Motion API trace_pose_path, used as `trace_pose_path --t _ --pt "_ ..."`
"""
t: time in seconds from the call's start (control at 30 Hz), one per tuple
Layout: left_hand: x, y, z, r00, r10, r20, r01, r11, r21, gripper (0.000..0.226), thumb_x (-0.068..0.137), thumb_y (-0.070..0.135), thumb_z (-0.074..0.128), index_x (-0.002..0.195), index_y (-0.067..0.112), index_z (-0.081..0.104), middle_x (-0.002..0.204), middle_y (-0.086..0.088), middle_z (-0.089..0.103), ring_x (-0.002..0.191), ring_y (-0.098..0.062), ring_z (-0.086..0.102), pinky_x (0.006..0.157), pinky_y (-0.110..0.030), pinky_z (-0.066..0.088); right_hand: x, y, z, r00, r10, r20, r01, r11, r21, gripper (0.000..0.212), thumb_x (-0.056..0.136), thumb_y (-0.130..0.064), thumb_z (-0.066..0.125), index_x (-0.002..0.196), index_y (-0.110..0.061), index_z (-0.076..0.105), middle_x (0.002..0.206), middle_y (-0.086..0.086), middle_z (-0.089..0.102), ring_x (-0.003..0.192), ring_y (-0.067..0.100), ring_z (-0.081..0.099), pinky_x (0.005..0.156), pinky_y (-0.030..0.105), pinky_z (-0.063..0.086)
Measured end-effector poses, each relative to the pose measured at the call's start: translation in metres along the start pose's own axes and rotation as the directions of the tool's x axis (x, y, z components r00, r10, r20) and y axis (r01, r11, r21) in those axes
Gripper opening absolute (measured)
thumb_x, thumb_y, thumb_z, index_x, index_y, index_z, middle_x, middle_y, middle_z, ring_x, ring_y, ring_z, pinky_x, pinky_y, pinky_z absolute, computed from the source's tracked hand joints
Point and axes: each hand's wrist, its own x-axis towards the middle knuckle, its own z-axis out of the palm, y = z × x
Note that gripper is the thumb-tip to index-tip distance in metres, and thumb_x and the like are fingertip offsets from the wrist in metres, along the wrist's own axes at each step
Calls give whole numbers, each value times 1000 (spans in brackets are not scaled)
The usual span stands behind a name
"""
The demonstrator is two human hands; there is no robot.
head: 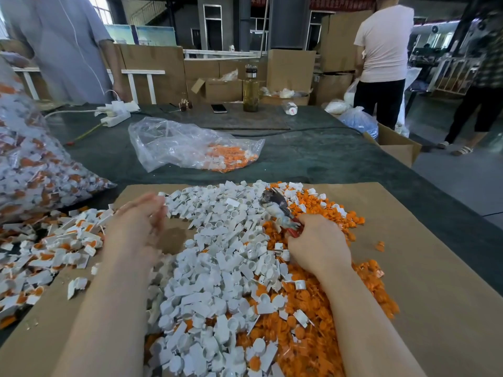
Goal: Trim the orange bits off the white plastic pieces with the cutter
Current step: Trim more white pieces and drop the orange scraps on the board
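A big heap of trimmed white plastic pieces (217,254) covers the middle of a cardboard sheet (424,268). Loose orange bits (321,303) are piled along its right side. White pieces with orange still attached (54,248) lie at the left edge. My right hand (318,243) grips the red handles of the cutter (277,210), whose worn metal jaws point up and away over the heap. My left hand (138,227) is blurred above the cardboard, fingers extended, holding nothing that I can see.
A large clear bag of untrimmed pieces (30,164) sits at the left. A second bag with orange bits (196,148) lies on the green table cover beyond. A phone (219,108), a bottle (251,88) and a power strip (115,118) stand further back. People stand behind the table.
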Motion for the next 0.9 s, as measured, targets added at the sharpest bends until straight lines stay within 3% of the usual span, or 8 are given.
trace_pose_path --t 0.03,0.13,0.27,0.37,0.43,0.53,0.7,0.9 --pt "4 -2 6 1000 -15 1 14 1000 25 13 91 11 68 103 13 71 97 -4 71 78 -5 63 71 -21 51 0 -1 1 1000 -4 -8 3 1000 -30 13 88 -34 60 79 -26 55 72 -10 54 62 7 49 44 22 32" --pt "0 -11 24 986 89 139 -140 896 421 14 87 17 73 87 31 73 90 12 70 78 -5 62 66 -21 43 -3 -3 4 999 -25 -23 22 992 -125 12 87 -39 62 84 -30 54 70 -13 49 58 5 43 42 22 28" --pt "-5 -27 40 955 196 224 -297 575 763 15 94 21 64 105 30 71 108 11 64 72 -10 65 61 -22 48 -3 -5 7 999 -50 -12 48 986 -159 10 86 -36 64 86 -31 55 70 -14 47 57 3 41 42 21 27" --pt "-6 -34 48 941 239 241 -319 380 868 26 96 33 61 118 22 69 118 -2 61 92 -20 64 81 -32 51 -3 -6 7 999 -33 -21 29 986 -166 13 86 -34 63 80 -30 52 69 -14 48 56 3 44 42 21 28" --pt "-8 -37 50 929 275 249 -329 302 895 27 95 36 61 114 20 71 114 -4 60 96 -22 61 84 -32 48 -3 -6 7 1000 -25 -18 22 984 -176 15 85 -31 63 77 -29 51 69 -12 51 56 4 47 42 20 30" --pt "-8 -38 51 937 253 241 -306 262 915 21 93 32 65 110 21 72 113 -3 61 98 -21 60 82 -31 49 -3 -6 7 999 -33 -14 29 982 -186 17 84 -30 64 75 -28 50 71 -11 52 57 5 49 43 21 31" --pt "-7 -38 50 940 228 253 -316 309 897 8 90 24 67 98 25 66 106 0 61 87 -16 55 72 -28 44 -3 -5 5 997 -41 -69 30 986 -164 22 89 -42 60 83 -28 44 69 -13 43 57 5 40 43 23 26" --pt "-4 -40 51 918 234 321 -379 278 883 16 89 26 68 104 21 66 108 -1 61 94 -18 56 78 -28 45 2 -5 0 999 -27 -41 35 980 194 16 91 -40 61 95 -25 55 81 -10 58 71 9 56 55 26 43"
